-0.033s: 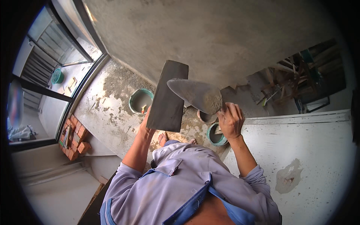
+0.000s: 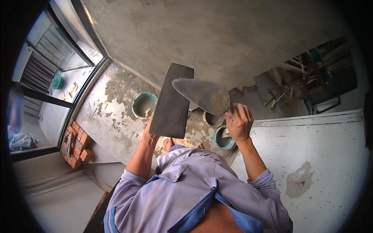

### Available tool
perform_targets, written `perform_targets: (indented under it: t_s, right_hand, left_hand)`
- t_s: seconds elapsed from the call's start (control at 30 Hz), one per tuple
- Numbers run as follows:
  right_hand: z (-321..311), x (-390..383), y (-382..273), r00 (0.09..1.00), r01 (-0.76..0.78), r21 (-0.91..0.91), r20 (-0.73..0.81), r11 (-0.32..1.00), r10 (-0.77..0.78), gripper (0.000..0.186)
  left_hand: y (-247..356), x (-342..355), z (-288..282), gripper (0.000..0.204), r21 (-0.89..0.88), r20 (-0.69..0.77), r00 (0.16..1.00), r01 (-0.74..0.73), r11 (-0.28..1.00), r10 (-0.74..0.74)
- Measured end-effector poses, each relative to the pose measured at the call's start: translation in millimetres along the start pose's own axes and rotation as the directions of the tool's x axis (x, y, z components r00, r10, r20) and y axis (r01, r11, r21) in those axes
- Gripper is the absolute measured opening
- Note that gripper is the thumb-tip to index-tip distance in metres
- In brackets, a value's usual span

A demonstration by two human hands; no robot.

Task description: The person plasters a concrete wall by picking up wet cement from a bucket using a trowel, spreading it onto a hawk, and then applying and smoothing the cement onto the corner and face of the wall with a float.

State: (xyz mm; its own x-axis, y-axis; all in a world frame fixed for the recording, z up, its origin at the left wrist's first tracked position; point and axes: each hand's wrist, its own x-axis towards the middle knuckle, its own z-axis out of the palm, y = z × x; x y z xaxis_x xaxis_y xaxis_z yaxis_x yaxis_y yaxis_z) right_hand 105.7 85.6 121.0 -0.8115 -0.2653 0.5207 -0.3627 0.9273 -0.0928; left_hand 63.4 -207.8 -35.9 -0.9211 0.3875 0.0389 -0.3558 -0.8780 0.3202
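My left hand (image 2: 148, 133) is closed behind a long grey rectangular plastering float (image 2: 168, 116), with its flat face up; most of the fingers are hidden beneath it. In my right hand (image 2: 239, 123) is a pointed trowel (image 2: 196, 92), gripped near the handle. Its blade points left and lies across the float's right edge in this view; I cannot tell whether the two touch. Some mortar (image 2: 220, 101) clings to the wide end of the blade, beside my right fingers. Both tools are in front of my body, above the floor.
A grey plastered wall (image 2: 217, 42) rises ahead. Green buckets (image 2: 135, 110) (image 2: 224, 146) stand on the stained floor, with a round tub (image 2: 210, 121) between. Stacked bricks (image 2: 79, 141) are at left by the glass doors; a white panel (image 2: 272, 155) and scrap wood (image 2: 305, 79) are at right.
The float and trowel have shifted very slightly left in view, along with a small shift of the whole scene. Both hands keep the same hold.
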Motion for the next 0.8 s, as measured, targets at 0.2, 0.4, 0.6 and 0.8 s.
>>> perform_targets:
  t_s: [0.2,0.4,0.6,0.8]
  right_hand:
    - [-23,-13,-4,0.996,-0.093,0.143,0.003,0.985,0.093,0.027]
    - [12,-41,-42,0.991,-0.103,0.323,0.109,0.941,0.071,0.027]
    - [26,-28,-39,0.995,-0.100,0.281,0.017,0.955,0.099,0.030]
    - [18,-20,-23,0.995,-0.056,0.239,-0.068,0.969,0.075,0.030]
  left_hand:
    - [-13,21,34,0.037,-0.515,0.358,0.932,0.246,0.821,-0.055]
    - [-17,18,77,0.047,-0.516,-0.216,0.957,0.055,0.855,-0.192]
    - [-21,0,76,0.039,-0.744,0.300,0.944,0.323,0.585,-0.139]
    - [-16,-5,83,0.036,-0.642,0.426,0.891,0.419,0.642,-0.156]
